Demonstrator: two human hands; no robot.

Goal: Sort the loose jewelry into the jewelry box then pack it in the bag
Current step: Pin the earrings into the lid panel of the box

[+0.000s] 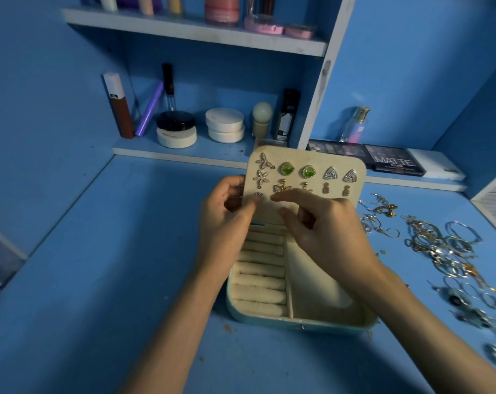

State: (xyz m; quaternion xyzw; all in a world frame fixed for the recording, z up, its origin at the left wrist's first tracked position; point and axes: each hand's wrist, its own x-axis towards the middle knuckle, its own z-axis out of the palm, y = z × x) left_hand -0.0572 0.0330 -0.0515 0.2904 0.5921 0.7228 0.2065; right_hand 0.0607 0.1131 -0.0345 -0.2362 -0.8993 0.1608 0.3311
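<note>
An open jewelry box (303, 322) with cream lining stands on the blue desk, ring rolls on its left, an open compartment on its right. Its upright earring panel (315, 157) carries several pairs of studs: flowers, green squares, triangles, small gold drops. My left hand (227, 220) grips the panel's left edge, thumb pressing a small stud (258, 195) at the lower left. My right hand (320, 226) hovers in front of the panel's lower middle with fingers curled; whether it pinches anything I cannot tell. Loose jewelry (440, 245) lies spread to the right of the box.
Shelves behind hold cosmetics: white jars (225, 125), a black-lidded jar (175, 120), tubes, a dark bottle (286, 115). Eyeshadow palettes (392, 160) and a perfume bottle (355, 125) sit on the right ledge. Blue walls enclose the desk on both sides.
</note>
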